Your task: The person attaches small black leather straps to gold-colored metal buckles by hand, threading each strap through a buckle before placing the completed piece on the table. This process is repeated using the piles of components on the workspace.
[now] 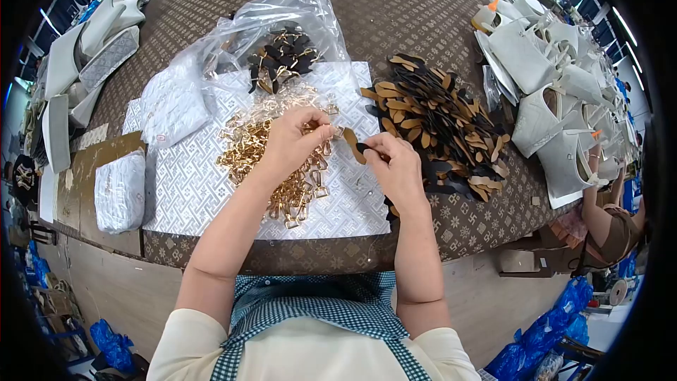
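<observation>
My left hand (300, 140) is closed in a pinch on a small gold metal clasp (339, 131), mostly hidden by the fingertips. My right hand (396, 169) pinches the lower end of a leather tab (351, 144), brown on one side and black on the other. The tab's upper end meets the clasp; whether it passes through cannot be made out. Under my left hand lies a heap of gold clasps (278, 187) on a white patterned sheet (197, 201). A pile of loose black and brown leather tabs (441, 123) spreads to the right of my right hand.
Behind the clasps, a clear plastic bag (303, 7) lies around black tabs with gold fittings (285, 56). Wrapped white packets (120, 190) sit left. White bag pieces (525, 53) crowd the right side. Another person's arm (608, 222) is at the far right.
</observation>
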A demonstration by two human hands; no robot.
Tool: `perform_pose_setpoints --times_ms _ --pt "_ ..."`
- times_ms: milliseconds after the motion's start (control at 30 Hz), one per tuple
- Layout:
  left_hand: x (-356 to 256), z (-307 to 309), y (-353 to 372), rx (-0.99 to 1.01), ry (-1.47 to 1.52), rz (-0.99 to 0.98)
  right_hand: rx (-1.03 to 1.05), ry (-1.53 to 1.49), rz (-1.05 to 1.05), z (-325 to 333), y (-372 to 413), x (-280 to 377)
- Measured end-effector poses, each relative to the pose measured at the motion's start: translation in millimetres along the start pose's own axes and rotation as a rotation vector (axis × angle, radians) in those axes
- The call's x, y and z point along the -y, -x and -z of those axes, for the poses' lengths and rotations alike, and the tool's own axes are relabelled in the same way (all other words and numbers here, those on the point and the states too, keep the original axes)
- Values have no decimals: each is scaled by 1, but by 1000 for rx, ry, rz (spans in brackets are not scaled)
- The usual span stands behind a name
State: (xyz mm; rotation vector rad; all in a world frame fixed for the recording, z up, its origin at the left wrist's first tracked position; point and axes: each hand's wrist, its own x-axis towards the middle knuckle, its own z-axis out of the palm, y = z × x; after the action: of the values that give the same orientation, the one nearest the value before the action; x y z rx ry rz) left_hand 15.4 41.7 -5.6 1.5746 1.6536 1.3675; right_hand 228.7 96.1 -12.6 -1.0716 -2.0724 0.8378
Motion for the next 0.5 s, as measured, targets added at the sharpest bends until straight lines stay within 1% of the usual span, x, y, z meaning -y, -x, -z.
perform_pose_setpoints --times_ms 67,100,167,200,300,333,433,500 --pt "-2 -1 7 -58 384 250 -72 -16 62 2 0 5" --pt "-2 -1 9 -46 447 252 -105 -23 95 2 0 7" --pt "0 -1 14 -24 569 260 12 -422 -81 -4 1 9" --pt "-4 -4 17 -33 659 330 70 -619 -172 -6 2 12" --pt "-10 -7 23 49 791 432 206 -679 -210 -9 7 27" --pt "-14 -7 24 71 811 442 234 -692 -213 -10 7 27" --pt "-22 -10 26 87 813 331 230 -799 -143 -17 9 28" --pt "-17 -8 26 141 764 324 241 -819 -141 -18 10 29"
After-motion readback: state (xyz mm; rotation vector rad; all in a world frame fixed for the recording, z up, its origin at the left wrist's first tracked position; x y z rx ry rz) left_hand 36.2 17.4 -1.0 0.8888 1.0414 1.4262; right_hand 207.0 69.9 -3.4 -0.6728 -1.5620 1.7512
